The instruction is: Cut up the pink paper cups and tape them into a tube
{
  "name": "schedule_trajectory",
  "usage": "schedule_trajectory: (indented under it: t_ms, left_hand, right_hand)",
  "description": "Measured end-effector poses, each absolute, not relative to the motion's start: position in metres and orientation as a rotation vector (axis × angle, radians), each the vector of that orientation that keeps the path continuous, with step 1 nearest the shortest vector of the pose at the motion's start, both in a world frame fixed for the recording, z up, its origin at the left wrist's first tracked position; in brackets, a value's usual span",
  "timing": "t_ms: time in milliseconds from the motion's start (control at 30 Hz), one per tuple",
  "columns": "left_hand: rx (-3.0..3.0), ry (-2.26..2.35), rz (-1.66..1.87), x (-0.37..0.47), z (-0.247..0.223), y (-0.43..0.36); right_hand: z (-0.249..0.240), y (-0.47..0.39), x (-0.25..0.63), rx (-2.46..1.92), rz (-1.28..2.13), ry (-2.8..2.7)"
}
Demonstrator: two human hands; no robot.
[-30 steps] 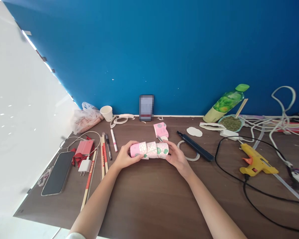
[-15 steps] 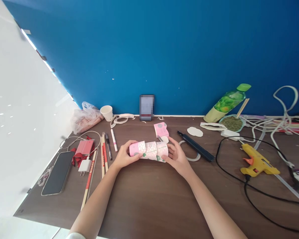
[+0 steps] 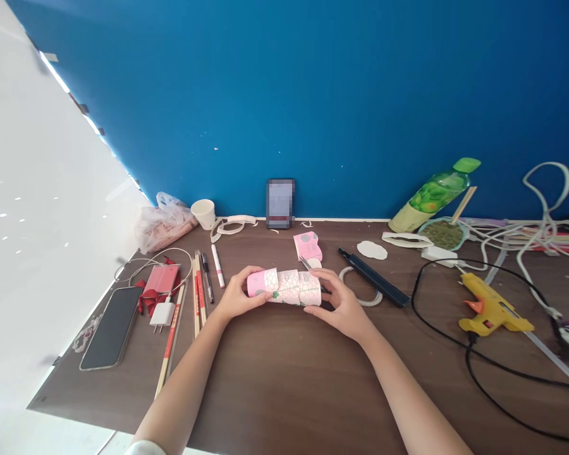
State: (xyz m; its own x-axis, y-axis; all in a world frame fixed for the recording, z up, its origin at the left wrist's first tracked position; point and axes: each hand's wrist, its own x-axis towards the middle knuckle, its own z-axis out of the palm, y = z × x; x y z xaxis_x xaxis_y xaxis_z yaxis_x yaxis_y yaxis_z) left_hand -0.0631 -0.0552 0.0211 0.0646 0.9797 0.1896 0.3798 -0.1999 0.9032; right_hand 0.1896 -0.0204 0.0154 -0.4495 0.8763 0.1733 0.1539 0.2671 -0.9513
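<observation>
Since the frame a second ago, both hands are bringing the roll of patterned paper cups (image 3: 284, 287) slightly lower toward the brown surface (image 3: 284, 379), and the right hand (image 3: 344, 306) is shifting its grip so the thumb is now lying over the roll's right end. That roll, pink and white with green spots, is lying on its side just above the surface, level, between the two hands near the middle of the desk. The left hand (image 3: 237, 300) is curling its fingers (image 3: 263, 296) around the pink left end, closed on it. The right hand is cupping the other end, its fingers bent around it and partly open toward the wall.

Just behind the roll, a small pink printed piece (image 3: 307, 245) is sitting on the surface, with a white paper ring (image 3: 358, 287) and a dark flat bar (image 3: 372, 285) to its right. Left of the left hand, pens and chopsticks (image 3: 201, 284) are lying in a row, beside a white charger (image 3: 162, 314), a red card holder (image 3: 160, 279) and a black phone (image 3: 111, 327). Well apart to the right, a yellow glue gun (image 3: 490, 311) is resting with its black cable (image 3: 455, 344) looping across the surface. A green bottle (image 3: 431, 196) is leaning against the blue wall.
</observation>
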Motion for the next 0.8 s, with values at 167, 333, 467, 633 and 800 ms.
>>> schedule_trajectory:
  t_ms: [167,333,467,633,800]
  left_hand:
    - [1.651,1.365,1.147,-0.063,0.020,-0.055]
    - [1.653,1.372,1.185,-0.064,0.017,-0.055]
    - [1.658,1.393,1.200,-0.064,0.018,-0.055]
    - [1.689,1.400,1.182,-0.062,0.019,-0.055]
    - [1.738,1.432,1.142,-0.061,0.020,-0.056]
  right_hand:
    - [0.015,-0.020,0.188,-0.973,1.277,-1.746]
    - [0.013,-0.020,0.184,-0.932,1.190,-1.663]
    - [0.007,-0.018,0.180,-0.925,1.209,-1.450]
    - [0.011,-0.022,0.177,-1.067,1.401,-1.337]
    - [0.014,-0.027,0.173,-1.013,1.442,-1.342]
